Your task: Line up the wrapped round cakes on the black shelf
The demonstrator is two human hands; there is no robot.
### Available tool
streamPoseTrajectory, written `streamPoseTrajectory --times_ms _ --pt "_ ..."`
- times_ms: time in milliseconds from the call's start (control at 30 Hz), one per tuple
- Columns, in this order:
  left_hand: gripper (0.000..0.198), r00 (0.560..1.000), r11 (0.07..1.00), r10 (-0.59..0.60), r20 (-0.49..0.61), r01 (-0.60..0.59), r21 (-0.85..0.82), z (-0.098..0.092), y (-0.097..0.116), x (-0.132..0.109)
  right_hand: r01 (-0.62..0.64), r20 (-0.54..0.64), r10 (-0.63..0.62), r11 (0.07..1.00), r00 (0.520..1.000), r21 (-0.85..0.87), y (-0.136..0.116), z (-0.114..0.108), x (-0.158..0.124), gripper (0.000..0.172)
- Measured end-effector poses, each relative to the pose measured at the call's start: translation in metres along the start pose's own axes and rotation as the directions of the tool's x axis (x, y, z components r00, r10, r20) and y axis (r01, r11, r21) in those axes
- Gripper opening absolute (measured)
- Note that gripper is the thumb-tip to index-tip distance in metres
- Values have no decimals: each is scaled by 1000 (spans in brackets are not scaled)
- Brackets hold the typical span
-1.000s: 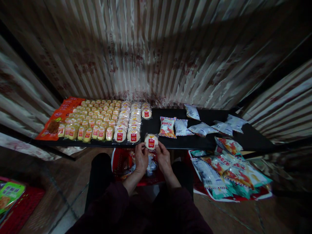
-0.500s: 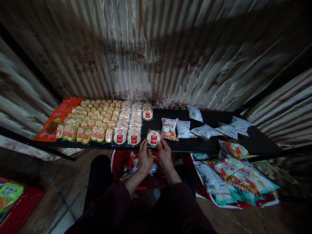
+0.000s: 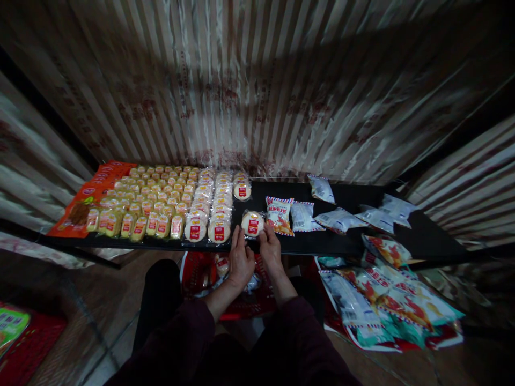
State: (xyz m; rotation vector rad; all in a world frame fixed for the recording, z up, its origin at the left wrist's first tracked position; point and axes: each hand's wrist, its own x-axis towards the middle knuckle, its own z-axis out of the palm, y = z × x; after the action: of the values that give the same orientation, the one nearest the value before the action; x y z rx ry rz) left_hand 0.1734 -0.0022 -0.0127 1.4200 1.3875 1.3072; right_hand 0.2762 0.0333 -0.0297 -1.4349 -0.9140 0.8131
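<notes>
A round white cracker in clear wrap with a red label [image 3: 253, 225] lies near the front edge of the black shelf [image 3: 309, 244]. My left hand [image 3: 241, 262] holds its left side with the fingertips, and my right hand [image 3: 271, 252] has its right side. Left of it stand overlapping rows of the same white crackers [image 3: 219, 230]. Behind it, a short row [image 3: 242, 187] reaches the back. Just to the right is a white and red snack bag [image 3: 279, 216], with a silver-backed bag [image 3: 304, 216] beside it.
Many small yellow wrapped cakes [image 3: 139, 228] and an orange bag [image 3: 86, 198] fill the shelf's left. More silver-backed bags [image 3: 341, 219] lie rightward. Below are a red basket [image 3: 193, 279], a basket heaped with bags [image 3: 392, 300] and another red basket [image 3: 40, 338]. A striped curtain [image 3: 241, 80] hangs behind.
The view has shifted slightly. Both hands remain at the same cracker, which sits in nearly the same place on the shelf.
</notes>
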Motion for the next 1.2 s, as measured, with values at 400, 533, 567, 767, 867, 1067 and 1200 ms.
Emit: streamPoseTrajectory --times_ms 400,533,567,767,867,1067,1200 --pt "70 995 990 101 17 -102 97 8 1 13 74 -31 -78 991 996 -115 -18 13 21 48" --pt "73 994 991 104 17 -105 88 11 0 19 59 -28 -62 994 998 -93 -14 15 30 46" --pt "73 995 991 101 13 -102 83 12 -1 20 55 -25 -57 994 998 -90 -14 16 33 46" --pt "75 993 987 112 22 -114 114 18 -3 29 44 -38 -50 990 998 -134 -12 23 49 49" --pt "76 994 977 101 50 -109 186 21 -2 35 61 -37 -69 980 997 -191 -12 27 58 48" --pt "75 995 956 57 87 -79 282 26 -2 46 96 -39 -111 957 993 -273 -10 33 72 45" --pt "77 994 947 65 87 -89 308 29 -6 53 139 -13 -147 957 989 -256 -6 36 82 45"
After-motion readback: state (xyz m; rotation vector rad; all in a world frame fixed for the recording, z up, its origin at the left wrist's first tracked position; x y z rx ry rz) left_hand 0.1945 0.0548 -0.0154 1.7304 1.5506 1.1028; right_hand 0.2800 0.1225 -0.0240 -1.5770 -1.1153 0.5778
